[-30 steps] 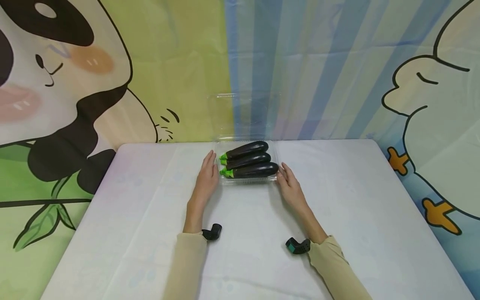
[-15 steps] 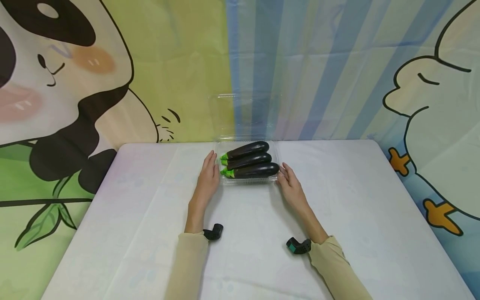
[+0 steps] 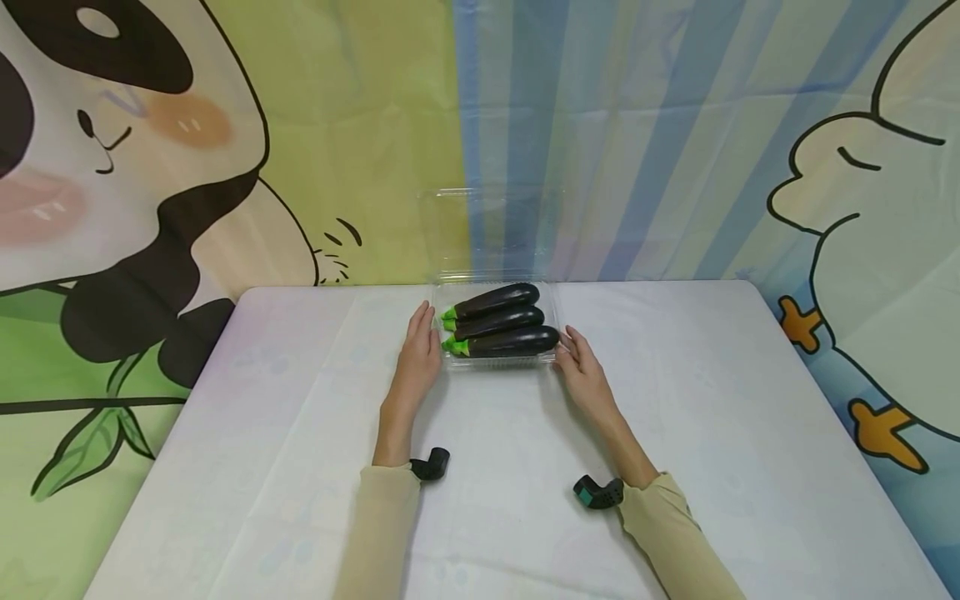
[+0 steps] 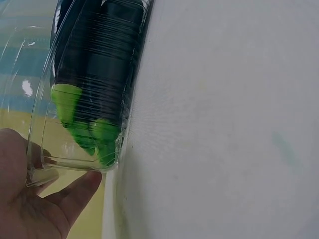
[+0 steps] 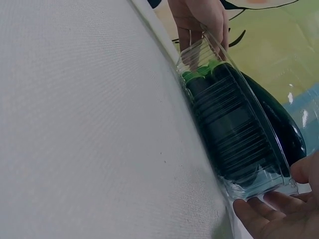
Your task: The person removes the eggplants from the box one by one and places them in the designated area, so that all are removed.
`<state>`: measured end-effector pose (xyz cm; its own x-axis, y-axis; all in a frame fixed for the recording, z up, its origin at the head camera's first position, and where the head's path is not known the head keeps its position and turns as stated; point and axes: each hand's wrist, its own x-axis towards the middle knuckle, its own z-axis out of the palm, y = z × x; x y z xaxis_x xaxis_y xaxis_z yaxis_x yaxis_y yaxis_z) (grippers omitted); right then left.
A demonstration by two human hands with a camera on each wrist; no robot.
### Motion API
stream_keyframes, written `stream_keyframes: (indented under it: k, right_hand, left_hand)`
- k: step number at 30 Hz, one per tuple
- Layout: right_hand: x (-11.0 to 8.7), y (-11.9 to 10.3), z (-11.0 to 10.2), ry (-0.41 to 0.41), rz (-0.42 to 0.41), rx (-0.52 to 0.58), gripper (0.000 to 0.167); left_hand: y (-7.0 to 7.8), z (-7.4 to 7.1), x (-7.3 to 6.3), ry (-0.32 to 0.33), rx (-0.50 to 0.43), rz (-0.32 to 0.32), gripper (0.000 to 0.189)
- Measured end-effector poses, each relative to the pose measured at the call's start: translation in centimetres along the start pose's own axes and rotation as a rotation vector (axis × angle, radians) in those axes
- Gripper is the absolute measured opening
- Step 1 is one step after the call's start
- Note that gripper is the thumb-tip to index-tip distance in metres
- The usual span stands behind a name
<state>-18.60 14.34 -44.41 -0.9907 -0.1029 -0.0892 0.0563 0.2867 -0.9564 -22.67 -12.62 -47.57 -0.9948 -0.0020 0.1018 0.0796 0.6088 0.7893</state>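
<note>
A clear plastic box (image 3: 495, 363) rests on the white table near its far edge, its lid (image 3: 487, 193) standing raised behind it. Inside lie three eggplants (image 3: 507, 342), side by side, green stems toward the left. My left hand (image 3: 417, 362) lies along the left side of the box, fingers fairly straight and touching the wall. At the opposite end, my right hand (image 3: 583, 375) touches the near right corner. In the right wrist view its thumb (image 5: 303, 170) is by the rim and its fingers (image 5: 249, 215) are against the lower end of the box.
The white-covered table (image 3: 495, 517) spreads in front of and beside the box. A printed cloth backdrop (image 3: 360, 108) hangs right behind the table's far edge, close to the lid. Small black devices (image 3: 430, 464) sit on both wrists.
</note>
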Motion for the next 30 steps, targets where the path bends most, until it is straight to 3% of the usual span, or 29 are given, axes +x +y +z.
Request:
stream_keyframes:
  k: [8,13,16,19,22,26,30]
  right_hand:
    - [1.4,2.8,0.1,0.021,-0.024,-0.011,0.056]
    - [1.7,2.7,0.0,0.063,-0.038,-0.121,0.057]
    - [1.8,2.4,-0.1,0.128,-0.075,-0.197,0.058]
    - [2.0,2.0,-0.3,0.233,-0.183,-0.254,0.057]
    - [2.2,1.4,-0.2,0.295,-0.356,-0.289,0.053]
    - [2.7,0.4,0.1,0.193,-0.598,-0.386,0.048]
    - [3.2,-0.7,0.5,0.063,-0.745,-0.559,0.044]
  left_hand:
    - [0.0,0.1,-0.1,0.012,-0.023,-0.006,0.049]
    - [0.0,0.2,0.0,0.03,-0.031,-0.012,0.048]
    - [0.1,0.4,0.1,0.041,-0.031,-0.011,0.048]
    - [0.2,0.5,0.1,0.05,-0.028,-0.001,0.047]
    - [0.2,0.6,0.0,0.059,-0.024,-0.002,0.047]
    - [0.3,0.6,0.0,0.066,-0.021,-0.007,0.047]
    - [0.3,0.6,0.1,0.072,-0.028,-0.003,0.046]
